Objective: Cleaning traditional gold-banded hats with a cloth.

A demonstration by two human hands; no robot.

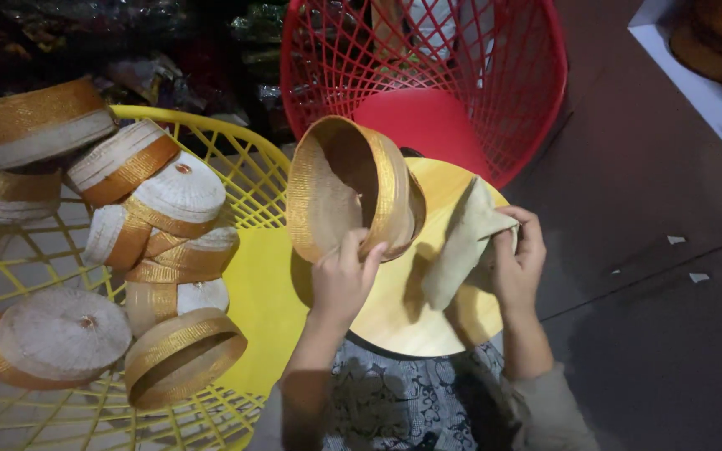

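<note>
**Holding a gold-banded cap open above a round wooden board**

Gripping is done at the lower rim: the round, flat-topped cap of gold-woven band with a pale lining (pixel 348 196) is pinched by the left hand (pixel 343 280) near the centre of the frame, thumb and fingers closed on its edge. The cap is tilted so that its hollow inside is turned toward the camera, which lets the lining be seen. A folded piece of beige cloth (pixel 464 242) is clasped in the right hand (pixel 518 259), right of centre, with the fingers curled round its upper end and the rest left hanging. The two hands are kept apart, each closed on its own thing, just above the round, pale wooden board (pixel 411 313) that is rested over the lap.

At the left of the frame a yellow plastic lattice basket (pixel 211 138) is filled with a loose pile of similar white-and-gold caps (pixel 160 225), some lying on their tops, some with the opening shown. At the upper centre a red plastic lattice basket (pixel 495 92) is stood just behind the board, close to the raised cap. A white ledge (pixel 695 83) with more gold-coloured goods is seen at the upper right, well apart. Dark floor (pixel 653 334) fills the lower right.
</note>
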